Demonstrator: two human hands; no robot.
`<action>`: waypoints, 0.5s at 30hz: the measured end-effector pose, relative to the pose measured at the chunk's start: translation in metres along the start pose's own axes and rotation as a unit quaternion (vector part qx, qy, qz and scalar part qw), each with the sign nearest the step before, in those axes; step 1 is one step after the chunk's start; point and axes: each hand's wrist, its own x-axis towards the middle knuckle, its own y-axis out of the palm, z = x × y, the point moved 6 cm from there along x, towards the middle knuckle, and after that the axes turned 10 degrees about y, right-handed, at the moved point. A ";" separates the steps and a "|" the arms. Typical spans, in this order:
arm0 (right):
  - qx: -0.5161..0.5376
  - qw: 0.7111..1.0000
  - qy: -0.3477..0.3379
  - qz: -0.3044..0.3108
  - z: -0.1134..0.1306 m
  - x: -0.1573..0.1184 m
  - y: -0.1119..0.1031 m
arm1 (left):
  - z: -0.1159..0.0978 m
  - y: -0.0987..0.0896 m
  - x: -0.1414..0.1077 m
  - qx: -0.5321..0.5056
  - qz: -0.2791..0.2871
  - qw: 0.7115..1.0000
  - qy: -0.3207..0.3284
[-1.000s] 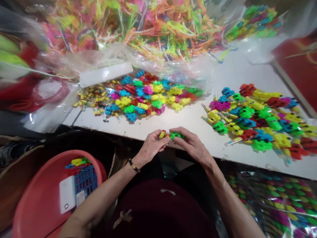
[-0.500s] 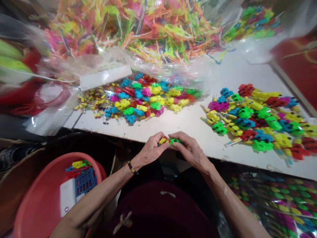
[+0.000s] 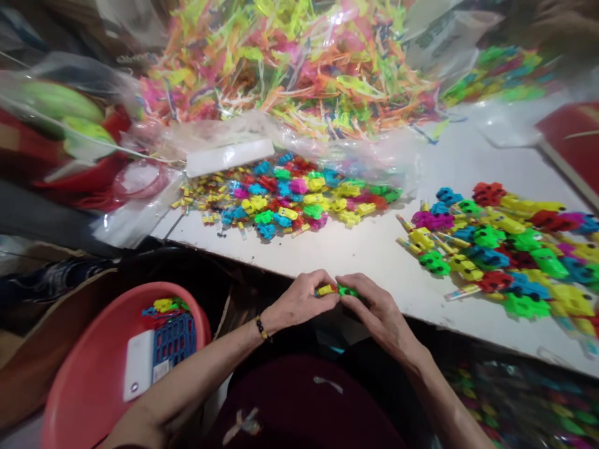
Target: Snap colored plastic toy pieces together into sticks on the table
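At the table's front edge, my left hand [image 3: 299,302] is closed around a small yellow-and-red tube [image 3: 324,290], pinched between thumb and fingers. My right hand [image 3: 377,308] grips a green toy car [image 3: 347,291], and only part of it shows between the fingertips. Tube and car are held end to end; whether they are joined I cannot tell. Beyond my hands lies a heap of loose toy cars [image 3: 285,196] in several colours, with small yellow tubes [image 3: 201,196] at its left. Toy cars with tubes attached [image 3: 491,249] are piled to the right.
Plastic sheeting holds a big mound of bright tangled plastic pieces [image 3: 299,68] at the back of the white table [image 3: 374,240]. A red basin [image 3: 84,355] containing a blue basket [image 3: 175,340] stands low on my left. A red box [image 3: 573,140] is at the far right.
The view has turned a little left, so the table's contents appear farther right and lower. Both hands still hold the tube and the green car end to end.
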 end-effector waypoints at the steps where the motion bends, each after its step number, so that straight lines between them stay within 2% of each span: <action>1: -0.001 1.000 -0.001 -0.006 0.000 -0.002 0.000 | -0.001 0.000 0.000 0.006 -0.003 1.000 0.000; 8: -0.019 0.997 -0.036 -0.072 0.013 -0.011 0.003 | -0.013 0.000 -0.002 -0.005 -0.001 1.000 0.026; 15: -0.045 0.993 -0.067 -0.088 0.019 -0.012 0.009 | -0.015 -0.003 -0.004 -0.023 -0.004 0.999 0.027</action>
